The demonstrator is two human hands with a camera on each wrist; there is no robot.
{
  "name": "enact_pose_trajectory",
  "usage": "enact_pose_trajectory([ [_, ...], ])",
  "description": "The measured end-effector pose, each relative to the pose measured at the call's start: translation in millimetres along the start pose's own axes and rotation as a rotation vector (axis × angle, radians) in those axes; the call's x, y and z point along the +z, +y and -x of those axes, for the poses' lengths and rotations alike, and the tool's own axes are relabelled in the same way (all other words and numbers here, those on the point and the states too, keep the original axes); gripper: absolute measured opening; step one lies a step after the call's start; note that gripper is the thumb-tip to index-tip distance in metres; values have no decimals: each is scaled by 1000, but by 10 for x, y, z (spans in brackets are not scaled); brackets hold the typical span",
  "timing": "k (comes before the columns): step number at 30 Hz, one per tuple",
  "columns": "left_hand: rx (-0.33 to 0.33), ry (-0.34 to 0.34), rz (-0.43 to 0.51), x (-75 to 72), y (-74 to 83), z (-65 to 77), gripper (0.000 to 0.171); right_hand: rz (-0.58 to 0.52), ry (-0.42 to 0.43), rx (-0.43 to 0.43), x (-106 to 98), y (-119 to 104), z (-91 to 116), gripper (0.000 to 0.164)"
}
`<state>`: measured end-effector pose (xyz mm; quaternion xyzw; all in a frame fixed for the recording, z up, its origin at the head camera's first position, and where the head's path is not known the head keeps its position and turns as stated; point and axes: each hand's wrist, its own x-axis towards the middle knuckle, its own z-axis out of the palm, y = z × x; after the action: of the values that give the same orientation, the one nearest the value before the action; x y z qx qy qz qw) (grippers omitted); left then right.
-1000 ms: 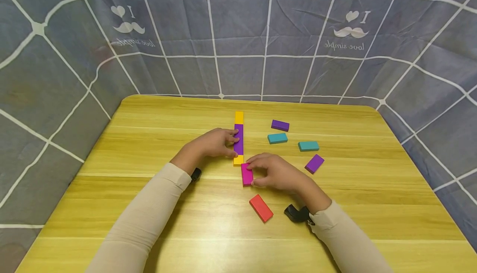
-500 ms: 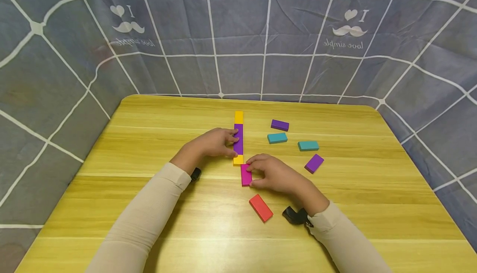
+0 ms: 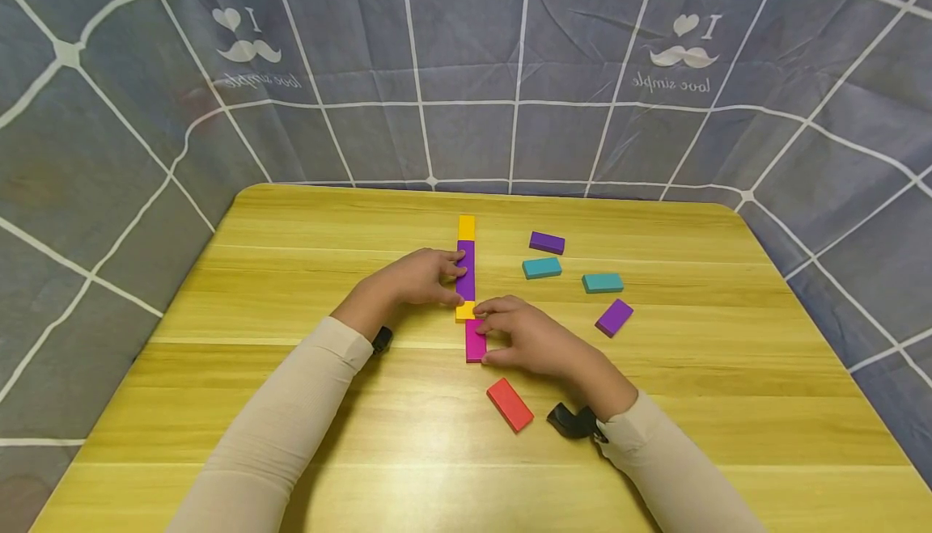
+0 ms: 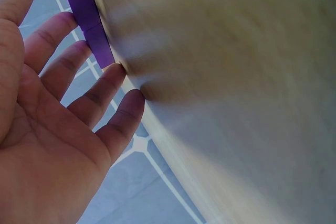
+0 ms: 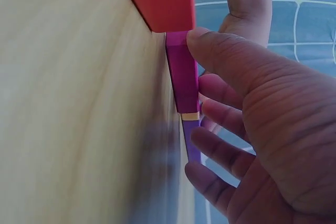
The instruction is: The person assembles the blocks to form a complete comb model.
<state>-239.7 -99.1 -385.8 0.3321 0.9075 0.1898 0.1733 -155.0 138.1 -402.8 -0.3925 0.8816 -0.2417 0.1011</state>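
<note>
A straight row of flat blocks runs away from me in the head view: a yellow block [image 3: 467, 228] at the far end, purple blocks [image 3: 467, 278] in the middle, a yellow block [image 3: 464, 312] at the near end. My left hand [image 3: 418, 277] rests its fingertips along the row's left side; in the left wrist view the fingers [image 4: 121, 124] are spread against it. A magenta block [image 3: 475, 342] lies flat at the row's near end, nearly in line. My right hand [image 3: 535, 337] holds it between thumb and fingers, the thumb [image 5: 220, 51] near its close end.
A red block [image 3: 510, 405] lies slanted nearer to me. To the right are two teal blocks [image 3: 542, 268] and two loose purple blocks [image 3: 614, 318]. A grey curtain [image 3: 466, 56] with white lines hangs around the wooden table [image 3: 328, 217].
My right hand has slid the magenta block left, bringing it closer to line with the row. The left hand has stayed in place on the row.
</note>
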Motion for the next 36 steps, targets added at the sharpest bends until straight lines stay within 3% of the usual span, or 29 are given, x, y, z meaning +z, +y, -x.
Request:
enact_pose_trajectory([
  [36, 18, -7, -9, -45, -144, -78, 60, -29, 42, 37, 65, -29, -224, 31],
])
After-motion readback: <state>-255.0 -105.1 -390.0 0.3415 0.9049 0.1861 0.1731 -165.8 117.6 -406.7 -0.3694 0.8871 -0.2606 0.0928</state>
